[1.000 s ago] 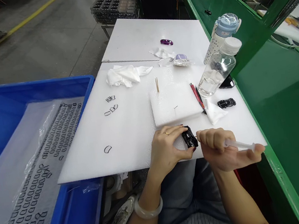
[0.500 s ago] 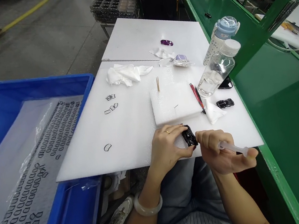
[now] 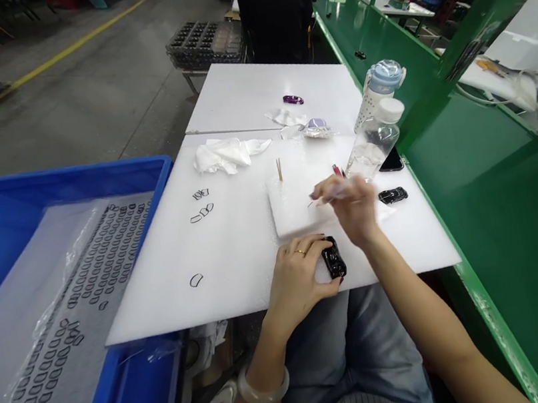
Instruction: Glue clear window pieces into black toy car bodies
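My left hand (image 3: 297,271) grips a small glossy black toy car (image 3: 333,263) at the near edge of the white foam board (image 3: 236,253). My right hand (image 3: 347,200) is blurred by motion and reaches over the thick white foam block (image 3: 293,208). It still carries the clear syringe-like applicator (image 3: 336,193), whose tip points left over the block. A second black toy car (image 3: 392,195) lies just right of that hand. Small black outline pieces (image 3: 201,205) lie on the board's left part, with one single piece (image 3: 196,280) nearer me.
A blue bin (image 3: 141,396) on my left holds a sheet of several black outline pieces. Two bottles (image 3: 373,125), a phone (image 3: 391,161), crumpled tissues (image 3: 224,154), toothpicks (image 3: 279,168) and a purple toy car (image 3: 293,99) stand farther back. A green bench (image 3: 497,208) borders the right.
My right hand has lifted away from the black car and swung up and forward over the foam block with the applicator. The left hand keeps its hold on the car.
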`<state>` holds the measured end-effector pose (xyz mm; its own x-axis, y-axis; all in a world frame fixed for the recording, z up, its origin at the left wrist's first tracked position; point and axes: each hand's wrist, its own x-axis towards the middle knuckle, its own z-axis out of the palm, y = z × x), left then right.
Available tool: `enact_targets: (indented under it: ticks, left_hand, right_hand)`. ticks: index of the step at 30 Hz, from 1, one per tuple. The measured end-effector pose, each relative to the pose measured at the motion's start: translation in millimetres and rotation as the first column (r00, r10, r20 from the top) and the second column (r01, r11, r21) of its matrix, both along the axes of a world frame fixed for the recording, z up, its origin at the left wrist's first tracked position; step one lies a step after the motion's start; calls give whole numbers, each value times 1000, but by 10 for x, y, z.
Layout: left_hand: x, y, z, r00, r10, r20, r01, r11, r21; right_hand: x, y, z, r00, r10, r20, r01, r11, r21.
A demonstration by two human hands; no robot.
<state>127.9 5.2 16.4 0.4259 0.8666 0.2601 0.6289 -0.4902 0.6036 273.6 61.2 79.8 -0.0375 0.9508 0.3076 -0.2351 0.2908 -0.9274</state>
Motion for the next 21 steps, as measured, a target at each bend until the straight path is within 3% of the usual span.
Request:
enact_targets:
  ticks: [2,5,8,11,13,16,18,21]
  left_hand:
    - [-16,-1,13,1000,-19,-10,19,1000,-15]
    - [-28,5,39,998,-45,-31,44,998,-55]
    - [-27,7,71,998,-57,-40,53,995,-87]
    - [-70,-28,100,998,-58,-3,57,993,-100]
    - [-160,-82,113,998,-43,55,48,994,-95]
    - [-395,-189,109,990,50,135,-44,998,-48]
    - [-585,-257,93,973,165,160,-164,986,-20]
    - [-846,-322,64,920,351,176,-359,933,12]
  right_hand:
    - [99,47,-119,991,9,136,-1,998,-57]
    - [445,-60,-192,931,-226,288,233,972,9]
    - [826,-174,-164,709,-429,560,449,887,110]
    - [1056,-213,-156,441,-309,843,316,932,177]
    - [1140,-236,-191,349,-223,910,158,971,178]
    - [1234,-282,-286,289,-202,936,27,979,203]
    - [1274,-313,-337,254,-237,938,13,970,242]
    - [1275,-366,-309,320,-353,879,192,933,304]
